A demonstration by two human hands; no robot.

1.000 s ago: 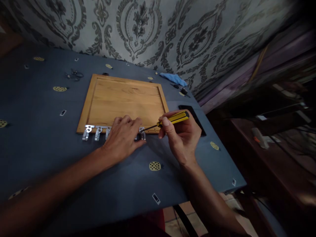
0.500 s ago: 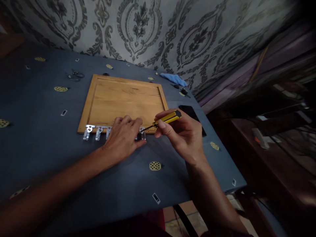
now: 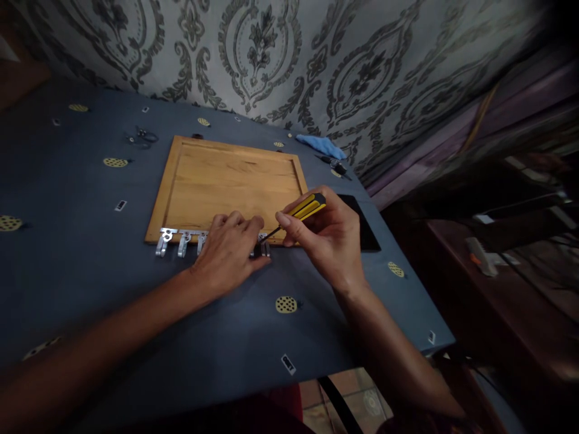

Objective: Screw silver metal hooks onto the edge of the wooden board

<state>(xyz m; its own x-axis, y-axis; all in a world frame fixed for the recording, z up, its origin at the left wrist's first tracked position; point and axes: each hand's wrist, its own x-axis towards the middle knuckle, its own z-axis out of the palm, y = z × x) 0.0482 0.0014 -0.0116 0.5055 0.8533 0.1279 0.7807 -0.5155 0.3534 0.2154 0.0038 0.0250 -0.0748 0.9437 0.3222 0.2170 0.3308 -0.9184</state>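
A wooden board (image 3: 230, 181) with a raised frame lies flat on the table. Along its near edge runs a silver metal hook rail (image 3: 167, 234), its hooks hanging over the side. My left hand (image 3: 230, 247) rests over the middle of the rail, fingers on top and thumb at the near side, gripping it against the board. Between the fingers and thumb of my right hand (image 3: 328, 241) is a yellow and black screwdriver (image 3: 310, 207), tilted. Its tip reaches the rail's right end beside my left thumb; the exact contact point is too small to make out.
A black flat phone or tablet (image 3: 366, 226) lies right of the board. Behind it are a blue cloth (image 3: 321, 146) and a dark tool (image 3: 337, 166). Dark pliers-like tools (image 3: 142, 137) lie at the back left. A patterned wall (image 3: 262, 54) borders the table (image 3: 104, 277).
My right hand has shifted slightly left and up, and the screwdriver stands a little steeper. My left hand keeps its place on the rail. The whole view has shifted slightly.
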